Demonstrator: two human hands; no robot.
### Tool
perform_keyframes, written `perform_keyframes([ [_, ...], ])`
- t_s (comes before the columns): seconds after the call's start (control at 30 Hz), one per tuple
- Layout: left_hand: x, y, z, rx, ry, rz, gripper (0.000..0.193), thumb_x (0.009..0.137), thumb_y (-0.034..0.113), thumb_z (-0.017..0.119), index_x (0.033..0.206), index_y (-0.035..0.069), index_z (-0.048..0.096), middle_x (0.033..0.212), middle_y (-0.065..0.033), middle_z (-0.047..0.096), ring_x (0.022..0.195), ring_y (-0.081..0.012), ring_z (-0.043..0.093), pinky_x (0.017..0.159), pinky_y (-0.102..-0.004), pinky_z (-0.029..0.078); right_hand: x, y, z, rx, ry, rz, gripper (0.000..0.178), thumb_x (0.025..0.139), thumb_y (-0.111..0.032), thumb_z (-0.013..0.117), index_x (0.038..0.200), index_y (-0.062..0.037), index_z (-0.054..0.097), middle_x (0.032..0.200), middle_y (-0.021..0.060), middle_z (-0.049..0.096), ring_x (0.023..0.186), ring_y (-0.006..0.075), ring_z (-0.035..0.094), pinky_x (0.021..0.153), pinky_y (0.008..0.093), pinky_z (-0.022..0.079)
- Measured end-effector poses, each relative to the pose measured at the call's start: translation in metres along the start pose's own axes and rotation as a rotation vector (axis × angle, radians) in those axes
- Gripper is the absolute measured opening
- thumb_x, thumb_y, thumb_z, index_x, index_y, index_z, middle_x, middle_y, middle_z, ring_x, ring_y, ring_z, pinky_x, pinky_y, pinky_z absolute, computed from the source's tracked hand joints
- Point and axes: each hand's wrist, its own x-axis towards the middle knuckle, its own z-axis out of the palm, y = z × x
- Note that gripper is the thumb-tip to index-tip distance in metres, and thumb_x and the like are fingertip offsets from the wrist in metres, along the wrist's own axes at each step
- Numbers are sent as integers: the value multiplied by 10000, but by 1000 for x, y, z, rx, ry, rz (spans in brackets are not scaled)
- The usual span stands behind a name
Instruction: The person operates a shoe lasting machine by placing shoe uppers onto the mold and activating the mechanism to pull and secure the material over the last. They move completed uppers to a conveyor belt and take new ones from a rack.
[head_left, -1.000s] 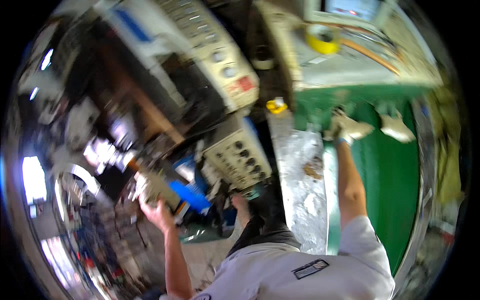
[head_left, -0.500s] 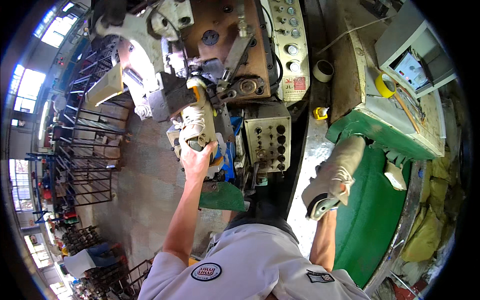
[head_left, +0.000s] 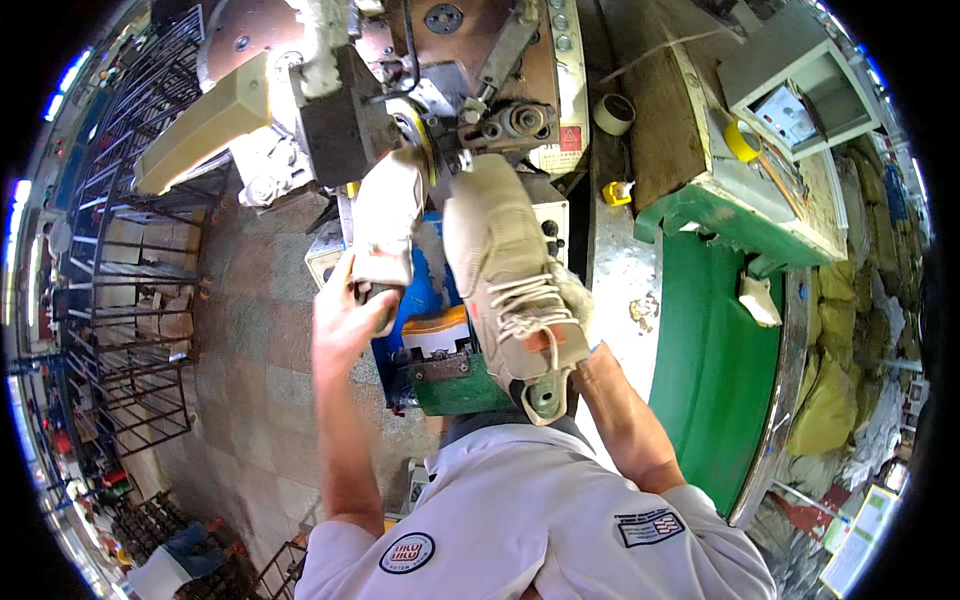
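My left hand [head_left: 345,318] is closed on the heel end of a pale beige shoe [head_left: 388,205], whose toe points up at the machine's clamp head [head_left: 425,140]. This shoe is blurred, and I cannot tell whether its toe touches the machine. Close to its right, my right hand [head_left: 576,300] grips a second beige lace-up shoe [head_left: 500,255] from behind and the side, most of the fingers hidden. That shoe is tilted toe up, with white laces, an orange patch and a dark green last showing at its heel opening.
A green conveyor belt [head_left: 715,360] runs along the right, with a metal ledge [head_left: 622,300] beside it. The workbench [head_left: 670,120] holds yellow tape [head_left: 742,141] and tools. Black metal racks [head_left: 125,260] stand at left. A yellowish machine arm [head_left: 205,120] juts leftward.
My right hand has brought its shoe left from over the belt to the machine's front. The left-hand shoe has come down from the clamp head somewhat. The view has shifted.
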Motion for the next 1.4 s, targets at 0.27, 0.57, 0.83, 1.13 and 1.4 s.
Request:
perform_keyframes([
  [0.27, 59, -1, 9, -724, -248, -176, 472, 956, 188, 679, 1353, -44, 573, 1176, -137, 697, 953, -164, 703, 804, -284, 577, 65, 39, 51, -129, -72, -26, 531, 998, -243, 651, 1446, -4, 495, 1269, 126, 656, 1093, 217, 671, 919, 363, 580],
  [0.57, 98, -23, 18, -713, 92, -149, 365, 880, 93, 767, 1197, -59, 666, 1001, -122, 729, 847, -155, 715, 772, -309, 609, 130, 48, 57, -357, 125, -235, 615, 967, -234, 699, 1462, 42, 459, 1346, 131, 606, 1160, 191, 619, 982, 322, 522],
  [0.83, 102, -22, 37, -820, 325, -128, 384, 904, -16, 681, 1277, -80, 615, 1062, -116, 712, 724, -79, 604, 633, -184, 474, 170, 59, 63, -178, 161, -224, 426, 960, -211, 711, 1315, 0, 607, 1162, 100, 696, 1000, 178, 674, 872, 316, 556],
  [1.13, 78, -57, 68, -969, 45, -371, 365, 981, 215, 646, 1281, 11, 613, 1143, -95, 699, 970, -193, 705, 838, -334, 592, 179, 70, 53, -250, 284, -287, 331, 926, -206, 755, 1139, 40, 698, 1060, 88, 719, 945, 163, 664, 850, 307, 536],
  [1.4, 84, -74, 86, -885, 38, -126, 339, 1039, 218, 528, 1220, -45, 644, 1121, -91, 706, 959, -157, 679, 877, -282, 543, 184, 66, 47, -322, 357, -309, 311, 936, -232, 753, 1073, 46, 736, 1007, 71, 733, 883, 131, 655, 799, 288, 530],
])
